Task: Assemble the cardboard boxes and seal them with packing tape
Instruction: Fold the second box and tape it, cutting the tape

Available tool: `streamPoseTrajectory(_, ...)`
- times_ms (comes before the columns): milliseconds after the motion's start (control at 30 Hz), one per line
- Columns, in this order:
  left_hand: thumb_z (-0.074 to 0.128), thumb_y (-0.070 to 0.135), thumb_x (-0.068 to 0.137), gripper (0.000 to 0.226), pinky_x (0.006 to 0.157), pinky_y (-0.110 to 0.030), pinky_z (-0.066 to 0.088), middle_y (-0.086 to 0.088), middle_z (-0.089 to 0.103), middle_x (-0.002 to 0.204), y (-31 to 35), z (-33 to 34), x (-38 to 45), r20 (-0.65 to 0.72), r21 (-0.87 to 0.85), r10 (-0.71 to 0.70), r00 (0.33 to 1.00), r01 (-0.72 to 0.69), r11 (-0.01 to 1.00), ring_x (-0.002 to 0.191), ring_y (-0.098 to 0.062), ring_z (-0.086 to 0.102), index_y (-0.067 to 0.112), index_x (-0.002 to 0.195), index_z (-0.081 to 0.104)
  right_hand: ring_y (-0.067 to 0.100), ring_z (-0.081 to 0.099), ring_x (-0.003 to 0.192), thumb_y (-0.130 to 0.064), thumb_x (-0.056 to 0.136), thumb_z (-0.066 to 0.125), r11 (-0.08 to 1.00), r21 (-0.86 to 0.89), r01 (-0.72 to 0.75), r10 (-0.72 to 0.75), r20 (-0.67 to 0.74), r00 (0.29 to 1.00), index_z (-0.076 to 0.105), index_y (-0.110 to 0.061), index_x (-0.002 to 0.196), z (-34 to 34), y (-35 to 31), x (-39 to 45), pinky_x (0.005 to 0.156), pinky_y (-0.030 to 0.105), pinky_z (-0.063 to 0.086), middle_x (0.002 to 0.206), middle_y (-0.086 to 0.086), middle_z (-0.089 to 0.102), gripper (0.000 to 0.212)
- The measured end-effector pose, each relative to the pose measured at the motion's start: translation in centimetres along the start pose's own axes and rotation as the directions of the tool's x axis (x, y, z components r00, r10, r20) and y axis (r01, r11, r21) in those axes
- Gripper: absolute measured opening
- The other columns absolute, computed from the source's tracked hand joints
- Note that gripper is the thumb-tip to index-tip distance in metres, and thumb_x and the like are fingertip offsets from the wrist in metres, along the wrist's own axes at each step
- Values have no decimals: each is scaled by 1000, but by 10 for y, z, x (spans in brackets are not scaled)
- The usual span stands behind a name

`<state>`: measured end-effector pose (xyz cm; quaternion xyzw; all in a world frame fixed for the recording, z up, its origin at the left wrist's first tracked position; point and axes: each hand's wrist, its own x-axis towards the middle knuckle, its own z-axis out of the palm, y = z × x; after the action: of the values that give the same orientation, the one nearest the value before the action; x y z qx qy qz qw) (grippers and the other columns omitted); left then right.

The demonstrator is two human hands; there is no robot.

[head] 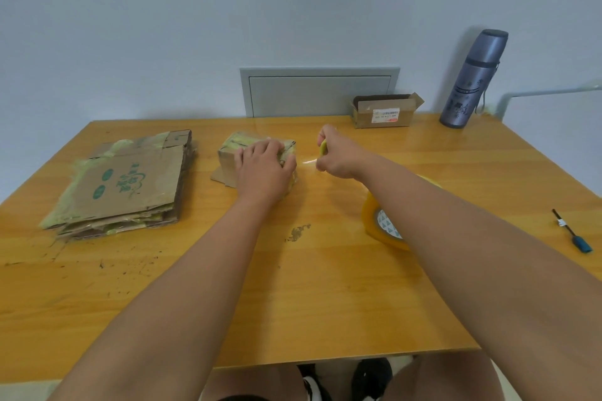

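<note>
— Yellow-orange wood, that's the table (325,303) under my arms. Ask what you like, near things first.

— What lies closest to you?

— The roll of packing tape (374,221), standing on edge, nearer me than the small box and to its right, half hidden under my right forearm. Further right of the roll, near the table's edge, lies a thin black tool with a blue end (571,233) (I cannot tell what kind).

— And the box itself?

— The small cardboard box (228,161) sits mid-table, with a bare flap lying flat on the wood at its left foot. My left hand (262,172) rests on top of it, fingers laid over the top, fingertips bent down over the right edge, pressing.

— Your right hand?

— My right hand (335,156) is just right of the box, fingers curled around something yellow (323,147), of which only a bit shows. A clear strip of tape (308,162) spans the gap from the box to that hand.

— Left of the box?

— A stack of flattened cartons (130,185), well apart from it, with green print on the top sheet.

— Beyond it?

— Behind and right of the box, by the wall, an open labelled carton (384,112), and further right a grey-blue flask (472,78), upright.
</note>
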<state>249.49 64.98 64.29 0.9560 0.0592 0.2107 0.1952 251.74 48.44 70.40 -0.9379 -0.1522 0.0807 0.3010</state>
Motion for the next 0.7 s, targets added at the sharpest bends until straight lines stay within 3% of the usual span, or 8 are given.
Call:
streamPoseTrajectory(133,41,45,99,36,120,-44,9,-1,50,144,3,2,3,19,23,-25,999,25,999,137,-23,35,26,127,54,23,53,84,-7,92,60,999,-23,-34,34,-12,999,39,-18,113,-16,17,-5,73,39,50,96,9,55,31)
streamPoseTrajectory(300,44,47,99,38,119,-44,13,0,52,142,-7,-7,7,61,27,35,998,-36,999,135,-22,40,26,128,55,21,56,86,-8,90,67,1000,8,11,-12,118,993,42,-17,114,-19,18,-12,82,40,52,101,12,59,36)
streamPoseTrajectory(533,52,51,97,42,120,-43,10,5,47,150,-36,-26,8,174,-18,123,977,-122,992,140,-16,38,31,134,55,29,57,88,-11,90,69,972,-219,82,0,350,937,37,-17,110,14,1,2,79,42,48,92,5,59,38)
streamPoseTrajectory(700,49,50,98,43,122,-43,7,6,41,154,-37,-27,8,192,-26,135,972,-133,991,144,-14,32,32,137,53,27,49,93,-27,88,74,930,-358,89,48,355,934,31,-21,113,30,-1,12,76,37,42,87,-3,46,50)
